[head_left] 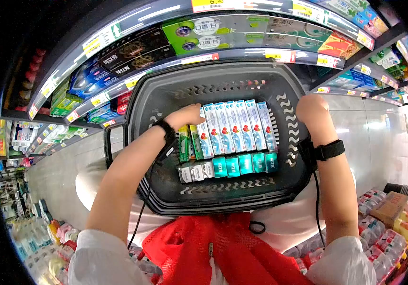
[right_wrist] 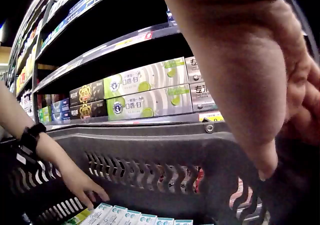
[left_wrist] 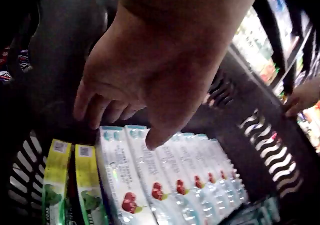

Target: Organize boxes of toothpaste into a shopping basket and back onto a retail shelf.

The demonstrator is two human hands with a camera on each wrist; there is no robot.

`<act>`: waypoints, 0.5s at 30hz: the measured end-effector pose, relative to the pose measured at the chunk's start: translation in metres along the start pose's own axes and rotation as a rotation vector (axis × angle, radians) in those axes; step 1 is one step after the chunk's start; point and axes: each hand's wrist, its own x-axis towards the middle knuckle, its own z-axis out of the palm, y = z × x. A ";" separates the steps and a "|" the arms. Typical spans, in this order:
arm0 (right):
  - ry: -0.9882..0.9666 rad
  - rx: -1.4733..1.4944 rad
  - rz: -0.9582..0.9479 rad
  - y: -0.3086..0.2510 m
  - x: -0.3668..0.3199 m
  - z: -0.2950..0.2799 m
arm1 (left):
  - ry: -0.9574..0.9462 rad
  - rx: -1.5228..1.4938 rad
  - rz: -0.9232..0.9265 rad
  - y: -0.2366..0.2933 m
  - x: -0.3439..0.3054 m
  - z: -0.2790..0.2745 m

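Observation:
A black shopping basket [head_left: 204, 202] holds a row of white and blue toothpaste boxes [head_left: 236, 128] with red fruit on them. My left hand [head_left: 189, 115] reaches into the basket at the row's left end. In the left wrist view its thumb lies over the upper ends of the boxes, the other fingers loosely bent behind them. Two yellow and green boxes [left_wrist: 90, 182] stand left of the row. Nearer me are small teal boxes [head_left: 245, 164] and silver boxes [head_left: 197, 173]. My right hand [head_left: 313, 114] grips the basket's right rim, thumb on the inner side.
Store shelves [head_left: 242, 57] with stacked boxes, including a green and grey pair [right_wrist: 145, 87], rise just behind the basket. Grey floor [head_left: 363, 128] runs on both sides. Bottled goods [head_left: 379, 242] and a cardboard carton [head_left: 391, 207] stand at the lower right.

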 end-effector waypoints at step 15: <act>-0.055 0.124 -0.530 -0.041 -0.046 -0.015 | -0.138 -0.186 -0.157 -0.020 0.016 0.002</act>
